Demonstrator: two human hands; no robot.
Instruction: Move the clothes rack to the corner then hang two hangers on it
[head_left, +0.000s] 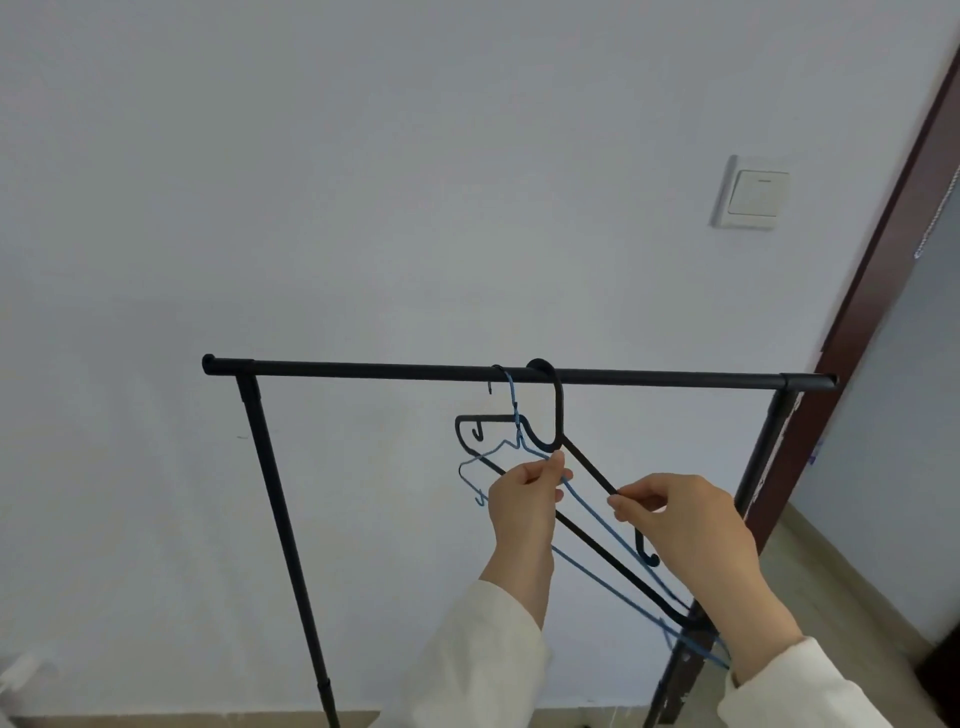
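Observation:
A black clothes rack (363, 371) stands against the white wall, its top bar running across the middle of the view. Two hangers hook over the bar near its middle: a thin blue wire hanger (513, 410) and a thicker black hanger (559, 405). Both hang tilted, their right ends swung toward me. My left hand (524, 499) pinches the blue hanger's arm just below its neck. My right hand (680, 525) pinches the black hanger's upper arm. The hangers' lower right ends are hidden behind my right wrist.
A light switch (753, 193) sits on the wall at the upper right. A dark brown door frame (883, 291) runs down the right side, close to the rack's right post (763, 467). Tiled floor (831, 582) shows at the lower right.

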